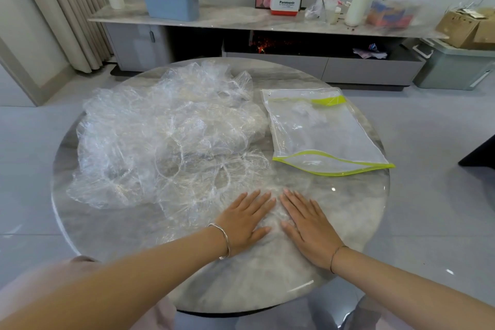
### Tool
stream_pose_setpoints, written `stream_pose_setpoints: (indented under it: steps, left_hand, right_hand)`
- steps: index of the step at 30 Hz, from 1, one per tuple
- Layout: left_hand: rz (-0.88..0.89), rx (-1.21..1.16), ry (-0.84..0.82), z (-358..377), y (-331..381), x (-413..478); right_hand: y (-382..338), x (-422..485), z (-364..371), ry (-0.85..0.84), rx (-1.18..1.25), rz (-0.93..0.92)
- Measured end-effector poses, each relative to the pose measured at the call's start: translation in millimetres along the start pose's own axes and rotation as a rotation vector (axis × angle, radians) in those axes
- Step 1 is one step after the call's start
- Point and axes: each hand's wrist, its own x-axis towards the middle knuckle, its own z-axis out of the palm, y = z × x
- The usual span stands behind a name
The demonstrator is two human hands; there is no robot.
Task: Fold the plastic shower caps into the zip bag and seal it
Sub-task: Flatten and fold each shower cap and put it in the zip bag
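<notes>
The left hand [245,218] and the right hand [308,225] lie flat side by side with straight fingers, gripping nothing, and press one clear shower cap [276,218] down on the near part of the round table [241,284]. A big puffy pile of shower caps [166,136] sits to the left and farther back. The zip bag [318,131] with green edges lies flat on the far right, apart from both hands.
</notes>
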Motion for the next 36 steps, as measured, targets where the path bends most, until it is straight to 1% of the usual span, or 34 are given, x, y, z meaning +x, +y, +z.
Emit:
stream_pose_setpoints:
  steps: [6,11,12,15,17,19,21,22,24,26,28,29,31,33,34,36]
  left_hand:
    - [0.026,-0.026,0.018,4,3,2]
    - [0.026,-0.074,-0.077,-7,-4,1]
    - [0.035,-0.060,-0.074,-14,-7,-1]
    - [0.132,0.032,0.044,-32,-15,-5]
    - [0.163,0.060,0.076,-36,-19,-8]
    - [0.146,0.061,0.087,-36,-17,-10]
    - [0.089,0.104,0.087,-39,-12,-11]
    - [0.059,0.130,0.085,-40,-9,-11]
    - [0.027,0.125,0.095,-39,-2,-10]
    - [0.022,0.059,0.151,-38,3,-9]
    - [0.060,-0.070,0.267,-37,4,-8]
    - [0.090,-0.110,0.274,-37,2,-9]
    - [0.140,-0.094,0.174,-36,-5,-9]
    - [0.125,-0.069,0.076,-32,-11,-8]
    - [0.105,-0.101,0.072,-30,-13,-7]
    - [0.059,-0.230,0.151,-27,-15,-5]
  right_hand:
    - [3,-2,6,0.002,0.005,-0.009]
    - [3,0,-1,-0.016,0.019,-0.031]
    - [4,0,-4,-0.008,0.023,-0.033]
    - [4,0,-16,0.101,0.045,-0.072]
    - [3,-2,-22,0.255,0.051,-0.184]
    - [-1,-5,-23,0.364,0.027,-0.303]
    - [-9,-8,-21,0.354,0.021,-0.366]
    - [-14,-10,-19,0.329,0.023,-0.364]
    - [-20,-12,-15,0.295,0.022,-0.326]
    - [-20,-12,-14,0.302,0.034,-0.287]
    - [-17,-9,-18,0.301,0.113,-0.224]
    - [-13,-8,-19,0.289,0.193,-0.179]
    - [-6,-6,-21,0.242,0.367,-0.107]
    - [-3,-7,-22,0.219,0.510,-0.079]
    - [-4,-8,-24,0.207,0.577,-0.060]
    - [-5,-10,-25,0.193,0.731,-0.011]
